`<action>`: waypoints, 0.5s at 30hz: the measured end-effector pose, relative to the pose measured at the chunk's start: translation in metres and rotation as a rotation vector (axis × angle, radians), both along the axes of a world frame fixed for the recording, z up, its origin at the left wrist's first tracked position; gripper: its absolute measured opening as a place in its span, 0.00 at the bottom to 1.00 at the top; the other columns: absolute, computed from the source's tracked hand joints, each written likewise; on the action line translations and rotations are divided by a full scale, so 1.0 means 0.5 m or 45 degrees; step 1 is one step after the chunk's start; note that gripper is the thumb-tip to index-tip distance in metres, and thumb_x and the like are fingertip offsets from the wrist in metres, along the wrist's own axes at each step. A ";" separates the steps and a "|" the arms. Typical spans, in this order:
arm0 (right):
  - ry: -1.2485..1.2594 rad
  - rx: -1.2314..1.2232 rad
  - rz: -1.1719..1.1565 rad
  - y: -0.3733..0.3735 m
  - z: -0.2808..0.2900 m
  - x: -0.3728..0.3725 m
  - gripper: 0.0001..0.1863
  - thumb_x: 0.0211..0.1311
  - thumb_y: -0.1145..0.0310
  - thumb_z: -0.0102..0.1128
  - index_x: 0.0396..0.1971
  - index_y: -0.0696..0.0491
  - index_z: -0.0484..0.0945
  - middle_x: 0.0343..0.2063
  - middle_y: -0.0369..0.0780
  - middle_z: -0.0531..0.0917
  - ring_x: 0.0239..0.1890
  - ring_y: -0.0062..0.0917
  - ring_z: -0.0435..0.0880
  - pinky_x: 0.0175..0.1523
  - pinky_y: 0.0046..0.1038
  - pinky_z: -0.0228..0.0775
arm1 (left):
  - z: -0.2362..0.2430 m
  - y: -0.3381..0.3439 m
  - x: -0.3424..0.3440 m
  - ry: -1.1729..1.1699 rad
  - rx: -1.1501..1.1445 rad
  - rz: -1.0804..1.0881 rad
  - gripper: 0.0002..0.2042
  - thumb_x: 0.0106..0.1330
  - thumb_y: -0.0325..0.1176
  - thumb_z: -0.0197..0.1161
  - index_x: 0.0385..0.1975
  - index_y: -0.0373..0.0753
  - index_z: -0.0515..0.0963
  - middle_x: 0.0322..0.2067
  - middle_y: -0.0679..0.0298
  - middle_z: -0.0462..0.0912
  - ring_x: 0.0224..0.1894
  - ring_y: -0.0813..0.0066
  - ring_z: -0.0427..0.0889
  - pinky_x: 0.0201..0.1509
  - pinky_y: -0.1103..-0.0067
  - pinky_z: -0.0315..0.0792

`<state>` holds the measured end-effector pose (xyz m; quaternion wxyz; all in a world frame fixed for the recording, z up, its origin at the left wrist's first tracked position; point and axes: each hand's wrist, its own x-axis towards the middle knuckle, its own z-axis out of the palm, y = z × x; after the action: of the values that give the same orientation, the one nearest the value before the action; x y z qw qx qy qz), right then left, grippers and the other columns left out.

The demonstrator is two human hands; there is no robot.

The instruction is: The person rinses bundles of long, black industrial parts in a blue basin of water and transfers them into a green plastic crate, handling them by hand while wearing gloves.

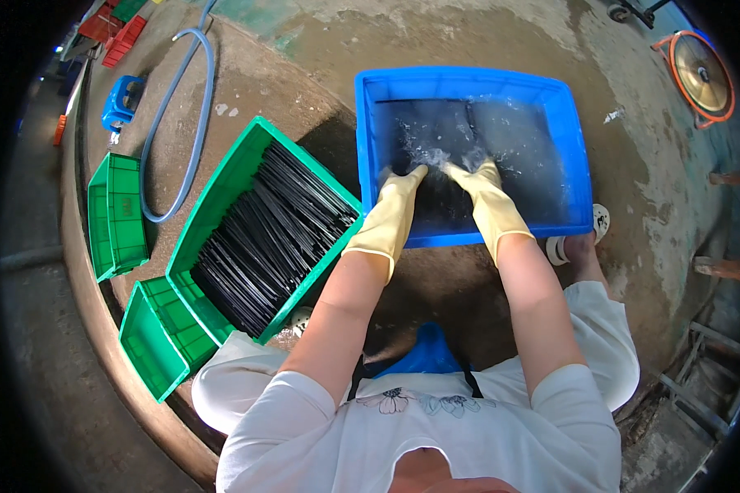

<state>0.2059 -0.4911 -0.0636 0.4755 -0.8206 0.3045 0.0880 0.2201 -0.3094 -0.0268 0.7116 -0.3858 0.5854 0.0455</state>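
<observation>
Both my hands wear long cream rubber gloves and reach into a blue tub (579, 164) of cloudy grey water. The fingers of my left hand (406, 182) dip below the surface near the tub's left side, the thumb pointing inward. My right hand (477, 174) is close beside it, nearer the middle, its fingers lost in splashing water. Whether either hand grips anything is hidden. Dark shapes show dimly under the water. At the tub's left stands a green crate (214, 215) with many long, thin black strips (275, 234) lying side by side.
Two smaller green crates (117, 215) lie at the left beside a low ledge. A grey-blue hose (199, 123) curls over the wet concrete floor near a blue jug (122, 103). An orange-rimmed round fan (698, 76) stands far right. Metal framing (707, 378) is at the lower right.
</observation>
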 end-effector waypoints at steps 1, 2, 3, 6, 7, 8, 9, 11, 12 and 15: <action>0.107 -0.154 -0.034 -0.040 -0.077 0.017 0.59 0.38 0.52 0.87 0.68 0.60 0.62 0.62 0.51 0.77 0.66 0.36 0.76 0.68 0.33 0.70 | -0.001 -0.027 0.005 0.020 -0.069 -0.016 0.30 0.77 0.43 0.45 0.76 0.42 0.53 0.76 0.69 0.55 0.78 0.62 0.50 0.80 0.54 0.36; 0.148 0.205 -0.042 -0.024 -0.085 0.026 0.58 0.44 0.53 0.84 0.71 0.60 0.58 0.64 0.51 0.75 0.67 0.32 0.74 0.69 0.32 0.68 | -0.018 -0.014 0.006 0.044 -0.060 -0.018 0.29 0.78 0.43 0.42 0.77 0.43 0.52 0.77 0.71 0.53 0.79 0.64 0.48 0.81 0.53 0.33; 0.246 0.239 -0.177 -0.066 -0.118 0.030 0.55 0.49 0.50 0.80 0.73 0.56 0.57 0.68 0.51 0.69 0.70 0.34 0.69 0.71 0.34 0.63 | -0.016 -0.032 0.005 0.042 -0.082 -0.033 0.29 0.78 0.43 0.42 0.77 0.43 0.52 0.77 0.71 0.53 0.79 0.64 0.48 0.81 0.53 0.33; 0.492 0.638 -0.012 0.070 0.184 -0.016 0.49 0.56 0.54 0.76 0.73 0.53 0.58 0.72 0.44 0.65 0.66 0.29 0.73 0.67 0.29 0.65 | -0.005 0.043 -0.021 0.138 -0.105 0.110 0.31 0.78 0.45 0.39 0.78 0.44 0.49 0.79 0.73 0.48 0.80 0.66 0.41 0.80 0.48 0.24; 0.579 0.575 -0.135 0.057 0.142 -0.013 0.43 0.56 0.53 0.75 0.69 0.51 0.67 0.69 0.41 0.70 0.65 0.28 0.74 0.66 0.28 0.64 | 0.039 0.038 -0.024 0.208 -0.063 0.249 0.31 0.78 0.45 0.38 0.79 0.45 0.47 0.79 0.73 0.48 0.80 0.67 0.41 0.80 0.50 0.25; 0.510 0.462 -0.265 0.020 0.148 -0.020 0.34 0.56 0.54 0.76 0.62 0.49 0.76 0.57 0.41 0.83 0.57 0.31 0.81 0.61 0.30 0.70 | 0.084 0.000 -0.023 0.267 -0.050 0.346 0.31 0.79 0.45 0.37 0.79 0.45 0.45 0.79 0.74 0.48 0.80 0.67 0.40 0.81 0.51 0.25; 0.363 0.487 -0.185 -0.019 0.079 -0.016 0.31 0.57 0.55 0.76 0.59 0.49 0.78 0.51 0.42 0.85 0.53 0.34 0.84 0.58 0.31 0.72 | 0.082 -0.022 -0.021 0.344 -0.170 0.552 0.30 0.79 0.41 0.41 0.79 0.44 0.46 0.78 0.74 0.51 0.80 0.66 0.44 0.82 0.58 0.27; 0.285 0.247 -0.091 -0.058 -0.024 0.016 0.25 0.58 0.58 0.74 0.54 0.49 0.81 0.45 0.42 0.88 0.47 0.33 0.86 0.53 0.32 0.74 | 0.028 -0.021 -0.014 0.267 -0.236 0.578 0.29 0.79 0.40 0.41 0.78 0.44 0.48 0.77 0.72 0.53 0.80 0.66 0.46 0.82 0.62 0.29; 0.343 -0.019 -0.076 -0.050 -0.030 0.029 0.22 0.59 0.61 0.73 0.53 0.51 0.82 0.45 0.43 0.87 0.45 0.29 0.86 0.52 0.31 0.74 | 0.013 -0.010 -0.012 0.182 -0.293 0.621 0.29 0.79 0.38 0.42 0.78 0.43 0.49 0.77 0.71 0.55 0.79 0.66 0.47 0.82 0.66 0.30; 0.168 -0.272 -0.006 -0.040 -0.043 0.023 0.38 0.51 0.51 0.78 0.57 0.59 0.78 0.51 0.51 0.85 0.53 0.43 0.85 0.59 0.37 0.76 | -0.010 -0.004 -0.010 0.071 -0.238 0.503 0.28 0.80 0.40 0.41 0.77 0.40 0.51 0.76 0.67 0.56 0.79 0.68 0.48 0.82 0.68 0.35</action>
<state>0.2172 -0.5111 -0.0851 0.3644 -0.8584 0.3446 0.1077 0.2148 -0.3114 -0.0316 0.6334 -0.5559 0.5196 0.1403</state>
